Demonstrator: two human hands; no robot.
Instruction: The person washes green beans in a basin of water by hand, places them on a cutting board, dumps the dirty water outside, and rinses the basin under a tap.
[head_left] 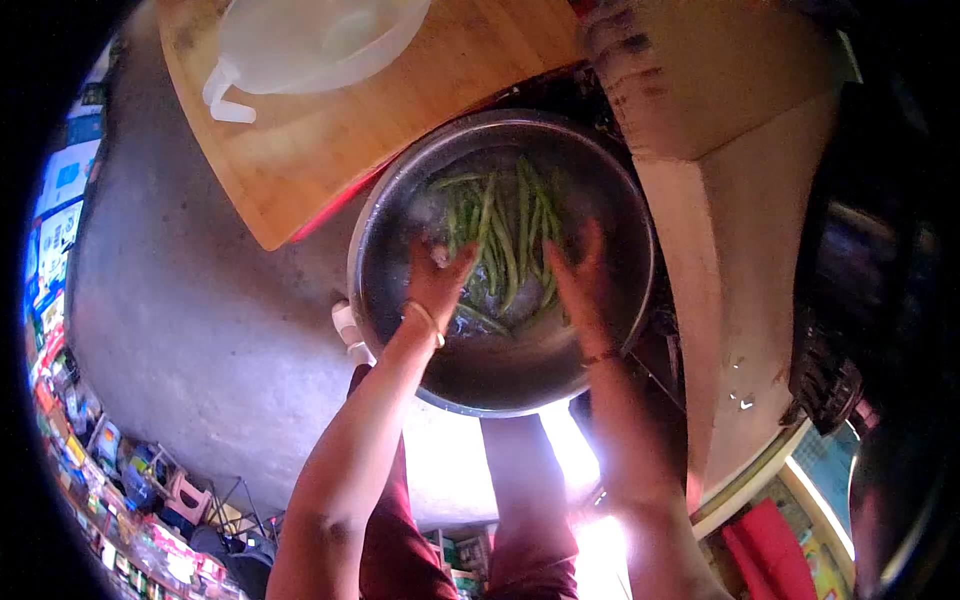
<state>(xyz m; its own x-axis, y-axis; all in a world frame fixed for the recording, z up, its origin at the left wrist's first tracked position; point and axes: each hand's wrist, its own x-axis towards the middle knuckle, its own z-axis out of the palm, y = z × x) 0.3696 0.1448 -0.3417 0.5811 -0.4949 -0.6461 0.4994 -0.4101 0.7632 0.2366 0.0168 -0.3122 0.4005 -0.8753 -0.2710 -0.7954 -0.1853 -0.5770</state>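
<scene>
A large round metal basin (500, 385) holds long green beans (505, 235) lying in water. My left hand (438, 282) is inside the basin at the left side of the beans, thumb and fingers spread, the thumb against them. On the opposite side, my right hand (582, 280) has its thumb and fingers apart, with the thumb touching the beans' right edge. Some fingertips are dim and partly hidden by the water and beans. A bracelet circles my left wrist, and a dark band is on my right.
Beyond the basin stands a wooden table (310, 150) bearing a translucent plastic container (310, 50) with a white handle. A large cardboard box (720, 150) is close on the right. Grey floor (190, 300) extends left towards crowded goods (110, 480).
</scene>
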